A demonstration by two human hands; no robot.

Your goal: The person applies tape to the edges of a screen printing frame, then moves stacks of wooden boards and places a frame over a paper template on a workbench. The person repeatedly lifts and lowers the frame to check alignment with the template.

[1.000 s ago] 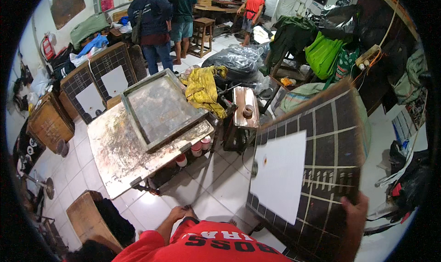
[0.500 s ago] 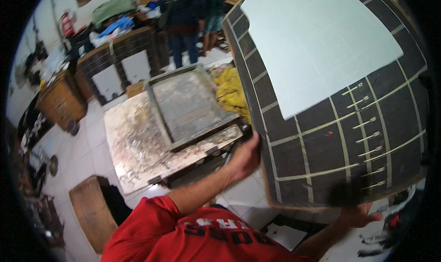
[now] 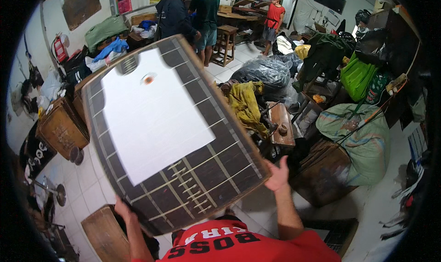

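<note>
A large dark board [image 3: 220,170] with pale tape grid lines and a wooden rim is raised in front of me at a tilt. On it lies a white shirt-shaped piece [image 3: 154,119] with a small orange-brown mark near its top. My left hand [image 3: 125,209] grips the board at its lower left edge, its fingers partly hidden. My right hand [image 3: 276,174] holds the lower right corner, thumb at the rim.
Several co-workers [image 3: 206,21] stand at the back near a wooden stool [image 3: 227,31]. Black bags [image 3: 264,71], yellow cloth [image 3: 243,103] and a green sack [image 3: 358,133] crowd the right. Wooden boxes [image 3: 62,124] and a fire extinguisher [image 3: 59,50] are at the left.
The board has risen from my lower right and swung left across the middle, tilting flatter. My left hand has come up onto it; both hands have moved with it.
</note>
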